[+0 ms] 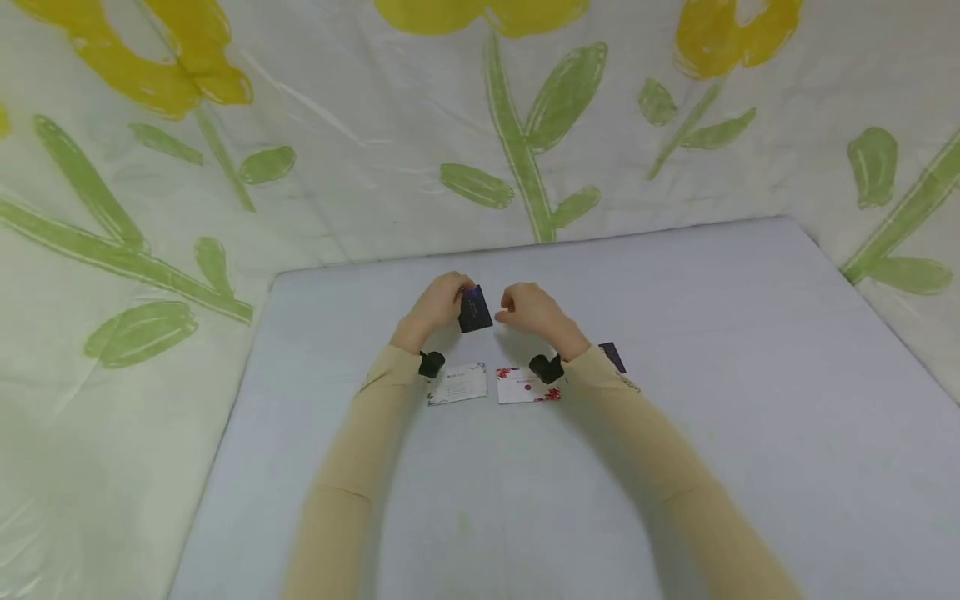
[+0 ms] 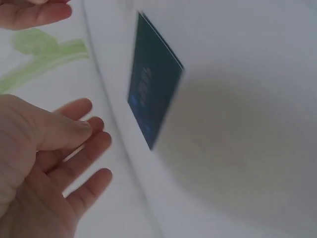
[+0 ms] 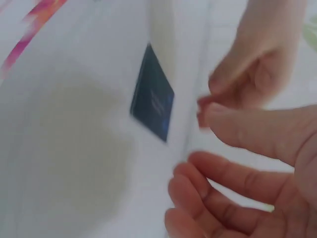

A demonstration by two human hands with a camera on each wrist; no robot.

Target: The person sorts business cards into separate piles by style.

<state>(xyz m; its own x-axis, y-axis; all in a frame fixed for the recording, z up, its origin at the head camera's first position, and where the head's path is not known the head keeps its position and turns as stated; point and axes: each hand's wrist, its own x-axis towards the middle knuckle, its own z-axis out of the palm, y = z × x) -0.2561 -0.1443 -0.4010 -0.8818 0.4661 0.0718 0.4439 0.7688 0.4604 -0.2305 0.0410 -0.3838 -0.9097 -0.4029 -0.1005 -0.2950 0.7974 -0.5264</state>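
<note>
- Head view: dark card (image 1: 475, 308) stands tilted between my left hand (image 1: 435, 304) and right hand (image 1: 534, 310). Neither grips it.
- Judged done: white card (image 1: 457, 385) and floral card (image 1: 527, 386) lie flat nr my wrists. Left: dark card not yet flat.
- Table (image 1: 750, 350) has open room both sides; far edge close behind hands.
- L wrist view: my fingers (image 2: 81, 148) are straight, spread, apart from card.
- R wrist view: fingers (image 3: 223, 198) are loose, apart, off card. Can't tell if card touches table.
</note>
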